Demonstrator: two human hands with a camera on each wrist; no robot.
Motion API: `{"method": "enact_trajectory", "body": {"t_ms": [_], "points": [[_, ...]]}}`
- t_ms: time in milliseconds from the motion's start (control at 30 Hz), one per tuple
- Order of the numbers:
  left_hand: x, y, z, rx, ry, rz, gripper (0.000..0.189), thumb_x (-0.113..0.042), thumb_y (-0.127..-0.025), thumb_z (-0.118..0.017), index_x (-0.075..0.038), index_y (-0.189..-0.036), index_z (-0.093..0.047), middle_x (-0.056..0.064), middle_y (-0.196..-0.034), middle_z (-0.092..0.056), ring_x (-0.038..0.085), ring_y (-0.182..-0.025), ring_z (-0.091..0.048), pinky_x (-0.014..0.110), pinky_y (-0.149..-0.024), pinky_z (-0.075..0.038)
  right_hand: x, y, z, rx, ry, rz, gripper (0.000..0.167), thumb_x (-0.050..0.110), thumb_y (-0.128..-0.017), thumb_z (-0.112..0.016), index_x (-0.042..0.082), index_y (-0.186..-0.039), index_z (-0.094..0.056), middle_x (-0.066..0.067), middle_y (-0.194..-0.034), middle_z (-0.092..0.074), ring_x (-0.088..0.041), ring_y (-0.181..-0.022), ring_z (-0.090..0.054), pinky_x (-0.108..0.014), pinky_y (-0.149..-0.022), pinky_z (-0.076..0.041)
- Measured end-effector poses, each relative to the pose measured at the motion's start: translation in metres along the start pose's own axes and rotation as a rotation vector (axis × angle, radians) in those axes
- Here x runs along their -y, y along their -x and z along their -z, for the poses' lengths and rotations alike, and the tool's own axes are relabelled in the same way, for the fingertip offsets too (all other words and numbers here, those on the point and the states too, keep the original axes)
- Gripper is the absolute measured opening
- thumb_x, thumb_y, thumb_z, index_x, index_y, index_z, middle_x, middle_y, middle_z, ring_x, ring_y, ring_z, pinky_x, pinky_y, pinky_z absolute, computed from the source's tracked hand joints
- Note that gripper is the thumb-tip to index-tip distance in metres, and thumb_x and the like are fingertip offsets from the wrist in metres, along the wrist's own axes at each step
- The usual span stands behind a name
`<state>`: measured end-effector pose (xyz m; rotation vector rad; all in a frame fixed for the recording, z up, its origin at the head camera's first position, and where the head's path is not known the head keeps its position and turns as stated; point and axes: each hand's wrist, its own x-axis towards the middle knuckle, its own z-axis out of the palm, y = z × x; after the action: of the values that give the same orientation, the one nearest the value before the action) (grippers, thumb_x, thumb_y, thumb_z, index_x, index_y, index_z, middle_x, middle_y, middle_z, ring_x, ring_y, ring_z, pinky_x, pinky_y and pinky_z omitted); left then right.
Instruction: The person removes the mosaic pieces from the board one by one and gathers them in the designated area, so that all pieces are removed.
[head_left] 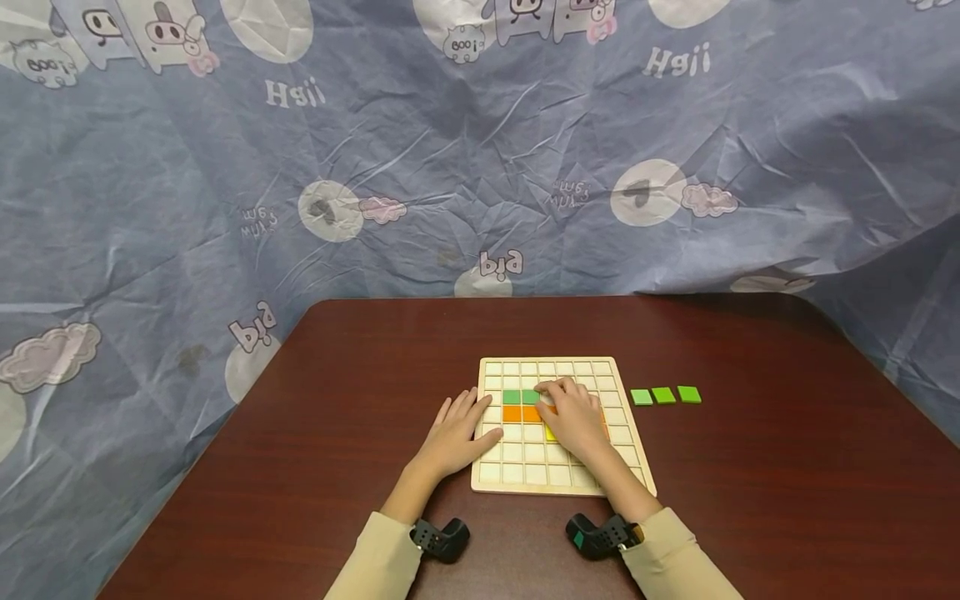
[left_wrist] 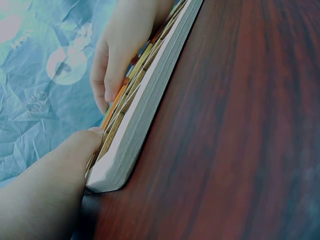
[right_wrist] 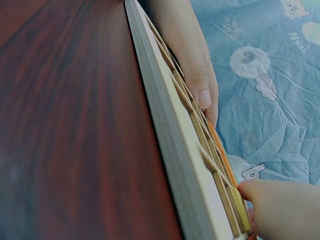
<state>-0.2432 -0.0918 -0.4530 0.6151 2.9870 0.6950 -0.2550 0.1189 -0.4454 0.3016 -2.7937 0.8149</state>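
Observation:
A square wooden grid board (head_left: 512, 474) lies on the table, with square tiles in some cells. My left hand (head_left: 452, 435) rests at the board's left edge, fingers spread and thumb (left_wrist: 90, 141) over the rim. My right hand (head_left: 576, 417) reaches over the middle of the board. Its thumb and index finger pinch the right part of a green tile (head_left: 529, 397), which sits in a cell beside another green tile (head_left: 512, 397). Orange tiles (head_left: 512, 414) form the row below, and a yellow tile (head_left: 550, 434) shows partly under the right hand, which hides several cells.
Three lighter green tiles lie in a row right of the board: a pale one (head_left: 641, 397), a middle one (head_left: 663, 396) and an outer one (head_left: 689, 394). The dark red-brown table (head_left: 360, 375) extends around the board. A printed blue cloth (head_left: 420, 167) hangs behind it.

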Motion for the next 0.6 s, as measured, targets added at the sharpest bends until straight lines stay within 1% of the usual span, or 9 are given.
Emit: {"method": "enact_trajectory", "body": {"t_ms": [167, 300, 367, 467, 600], "points": [[0.0011, 0.0001, -0.0013, 0.003, 0.0, 0.0, 0.066, -0.057, -0.089, -0.038, -0.02, -0.143, -0.03, 0.009, -0.151, -0.022, 0.024, -0.141, -0.016, 0.046, -0.115, -0.007, 0.0014, -0.0021, -0.0015, -0.017, -0.048, -0.022, 0.024, 0.026, -0.089, -0.057, 0.017, -0.111, -0.06, -0.006, -0.107, -0.058, -0.026, -0.097, -0.049, -0.047, -0.087, -0.033], [0.0016, -0.0002, -0.0023, -0.001, -0.001, -0.001, 0.066, -0.057, -0.089, -0.038, -0.02, -0.143, -0.03, 0.009, -0.151, -0.023, 0.024, -0.141, -0.017, 0.046, -0.115, -0.008, 0.0018, -0.0031, -0.0017, -0.047, -0.112, -0.026, 0.021, 0.022, -0.087, -0.06, 0.018, -0.107, -0.06, -0.003, -0.101, -0.063, -0.024, -0.094, -0.055, -0.048, -0.088, -0.035], [0.0015, -0.0002, -0.0022, 0.002, -0.002, 0.002, 0.066, -0.057, -0.089, -0.038, -0.02, -0.143, -0.03, 0.009, -0.151, -0.022, 0.024, -0.141, -0.017, 0.045, -0.115, -0.007, 0.0019, -0.0033, -0.0016, -0.054, -0.146, -0.025, 0.019, 0.02, -0.087, -0.061, 0.017, -0.105, -0.06, -0.003, -0.101, -0.065, -0.024, -0.094, -0.057, -0.049, -0.09, -0.035], [0.0013, -0.0008, -0.0015, 0.011, -0.003, 0.004, 0.067, -0.058, -0.089, -0.038, -0.02, -0.144, -0.029, 0.009, -0.151, -0.021, 0.024, -0.141, -0.016, 0.045, -0.115, -0.007, 0.0021, -0.0036, -0.0015, -0.052, -0.195, -0.024, 0.016, 0.019, -0.086, -0.062, 0.015, -0.101, -0.059, -0.004, -0.099, -0.065, -0.024, -0.094, -0.058, -0.047, -0.092, -0.034], [0.002, -0.0025, -0.0004, 0.012, -0.012, 0.005, 0.066, -0.058, -0.089, -0.037, -0.021, -0.144, -0.029, 0.008, -0.152, -0.021, 0.024, -0.141, -0.016, 0.045, -0.115, -0.007, 0.0031, -0.0046, -0.0018, -0.042, -0.239, -0.015, 0.013, 0.019, -0.086, -0.062, 0.014, -0.096, -0.055, -0.004, -0.091, -0.064, -0.023, -0.089, -0.058, -0.044, -0.091, -0.033]]}}
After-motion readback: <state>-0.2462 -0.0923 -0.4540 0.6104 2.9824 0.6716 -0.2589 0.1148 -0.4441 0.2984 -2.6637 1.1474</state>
